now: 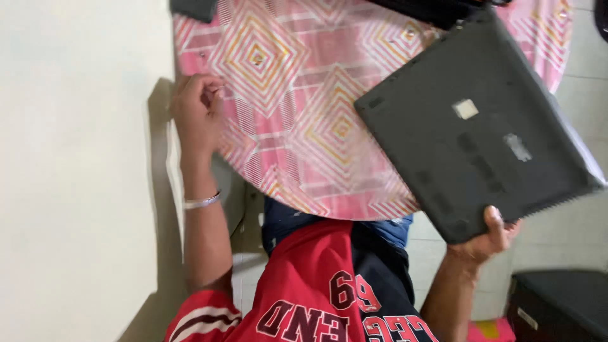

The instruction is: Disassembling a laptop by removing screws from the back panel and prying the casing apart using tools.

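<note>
Our right hand (487, 237) is clamped on the laptop (475, 126) corner at 5 o'clock (underside up); left hand (196, 104), fingers curled together, rests on the cloth (297, 114) edge at 9.

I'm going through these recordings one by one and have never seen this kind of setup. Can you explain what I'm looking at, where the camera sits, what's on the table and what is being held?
There is no machine here: a person wears one camera on the head, looking down at their own two bare hands. The picture appears turned sideways.

A round table under a pink cloth with diamond patterns fills the middle. The person's right hand grips the corner of a dark grey closed laptop, which shows its underside and hangs partly over the table edge. The left hand, with a silver bangle on its wrist, rests curled at the table's rim beside a pale wall. Whether it pinches anything is too small to tell. The person wears a red and dark shirt.
</note>
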